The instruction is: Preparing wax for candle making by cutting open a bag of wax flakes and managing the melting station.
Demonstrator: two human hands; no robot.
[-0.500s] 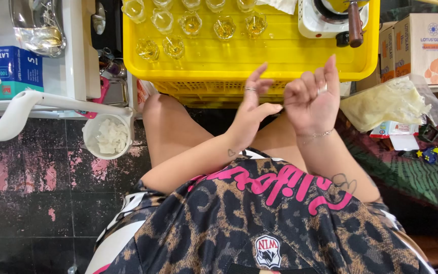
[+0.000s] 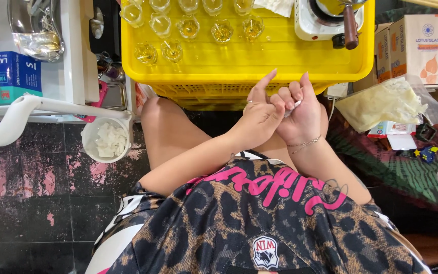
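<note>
A small white object (image 2: 294, 104) shows between the fingers of the right hand (image 2: 300, 114), just below the near edge of the yellow crate (image 2: 290, 61); it is too small to tell what it is. The right hand is curled into a loose fist around it, knuckles up, with one finger raised toward the crate. The left hand (image 2: 258, 115) presses against the right from the left side, its fingers folded over the right hand's knuckles and its index finger pointing up and away; a ring sits on one of its fingers. Both hands touch each other above the person's bare knees, wrists angled inward so the forearms form a narrow V coming from the leopard-print shirt (image 2: 259, 223). A thin bracelet (image 2: 304, 144) circles the right wrist.

Farther away, the yellow crate carries a cluster of small glass cups (image 2: 188, 28) on its left half and a white single-burner hotplate (image 2: 325, 20) at its far right corner. To the right of the hands lies a clear plastic bag of pale material (image 2: 386, 101), with cardboard boxes (image 2: 422, 48) beyond it. To the left, a white bucket (image 2: 106, 139) holds white scraps, and a blue glove box (image 2: 8, 76) rests on a white shelf.
</note>
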